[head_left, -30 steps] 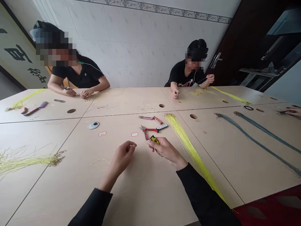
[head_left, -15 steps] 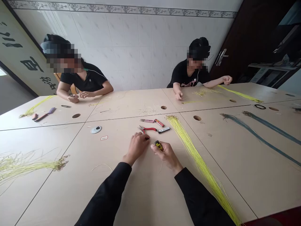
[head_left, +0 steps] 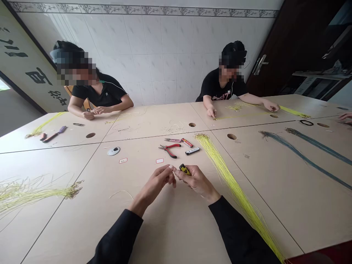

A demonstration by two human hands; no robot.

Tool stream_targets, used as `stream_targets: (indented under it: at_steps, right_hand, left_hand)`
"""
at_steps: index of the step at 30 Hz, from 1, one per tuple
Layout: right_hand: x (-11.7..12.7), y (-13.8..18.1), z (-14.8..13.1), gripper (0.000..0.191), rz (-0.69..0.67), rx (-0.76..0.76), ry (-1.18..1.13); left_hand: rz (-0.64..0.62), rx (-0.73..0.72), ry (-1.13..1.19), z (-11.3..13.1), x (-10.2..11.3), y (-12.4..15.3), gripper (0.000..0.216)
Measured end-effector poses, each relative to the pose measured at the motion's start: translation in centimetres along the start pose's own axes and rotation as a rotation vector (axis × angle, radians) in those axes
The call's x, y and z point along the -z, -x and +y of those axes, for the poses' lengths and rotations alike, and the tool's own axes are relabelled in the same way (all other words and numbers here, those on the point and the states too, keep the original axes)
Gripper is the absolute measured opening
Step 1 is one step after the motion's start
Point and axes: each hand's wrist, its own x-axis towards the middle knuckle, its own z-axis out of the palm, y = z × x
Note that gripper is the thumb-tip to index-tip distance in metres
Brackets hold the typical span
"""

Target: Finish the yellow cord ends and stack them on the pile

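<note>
My right hand (head_left: 197,183) is closed around a yellow and black lighter (head_left: 184,169), whose top end sticks out past the fingers. My left hand (head_left: 156,183) is pinched, its fingertips close against those of the right hand. Whatever lies between the left fingertips is too small to make out. Just beyond both hands, red-handled pliers (head_left: 172,150) lie on the table. A small red-edged label (head_left: 160,161) rests in front of them. To the right of my right hand runs a long bundle of yellow cords (head_left: 228,172).
Pink-handled snips (head_left: 173,140), a red lighter (head_left: 187,142) and a white lighter (head_left: 192,151) lie beyond the pliers. A round metal lid (head_left: 112,151) and another yellow cord bundle (head_left: 52,193) are leftward; blue-grey cords (head_left: 294,154) lie rightward. Two people sit opposite; another hand (head_left: 345,116) shows far right.
My left hand has left the pliers and drawn back towards me, beside the right fingers. The pliers now lie turned, with the label uncovered. My right hand still holds the lighter.
</note>
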Motion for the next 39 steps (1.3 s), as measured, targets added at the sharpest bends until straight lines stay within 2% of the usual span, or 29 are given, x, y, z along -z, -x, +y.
stream_targets:
  at_steps: [4,7,12,14,16,18,20,23,25,27,30,34,39]
  right_hand:
    - [0.1,-0.1,-1.0,0.041,-0.045,-0.028,0.058]
    - [0.6,-0.8,-1.0,0.043,0.013,-0.036,0.069]
    - [2.1,-2.5,0.0,0.044,0.239,-0.112,0.037]
    - [2.5,-2.7,0.5,0.045,0.283,-0.129,0.014]
    - [2.5,-2.6,1.0,0.045,0.290,-0.143,-0.012]
    - [2.4,-2.3,1.3,0.045,0.282,-0.153,-0.008]
    - [2.2,-2.1,1.6,0.046,0.259,-0.153,0.022]
    - [1.9,-1.9,1.9,0.046,0.217,-0.134,0.056]
    - [1.8,-2.0,2.1,0.047,0.202,-0.128,0.059]
    - [1.7,-2.0,2.4,0.048,0.201,-0.127,0.044]
    - [1.7,-2.1,2.6,0.048,0.202,-0.132,0.026]
    - [1.5,-2.1,2.4,0.046,0.179,-0.152,0.004]
    - [1.5,-1.9,2.1,0.042,0.172,-0.147,-0.029]
  left_hand:
    - [0.009,0.076,-0.110,1.0,1.9,2.2,0.043]
    - [0.108,0.093,-0.220,2.0,3.5,4.0,0.048]
    - [0.402,0.135,-0.482,4.8,8.3,8.3,0.049]
    - [0.568,0.203,-0.618,5.7,10.2,9.8,0.048]
    - [0.735,0.244,-0.810,6.0,11.2,10.2,0.042]
    - [0.831,0.150,-0.954,5.2,10.6,9.1,0.036]
    - [0.796,-0.062,-0.932,3.5,8.5,6.6,0.033]
    - [0.574,-0.264,-0.669,0.1,3.7,1.6,0.031]
    - [0.430,-0.306,-0.510,-1.8,0.9,-1.2,0.032]
    - [0.320,-0.288,-0.422,-3.0,-0.9,-2.9,0.032]
    - [0.277,-0.223,-0.363,-3.9,-1.7,-3.4,0.035]
    - [0.361,-0.175,-0.356,-4.3,-1.1,-3.0,0.037]
    - [0.465,-0.199,-0.397,-4.3,-1.1,-2.9,0.035]
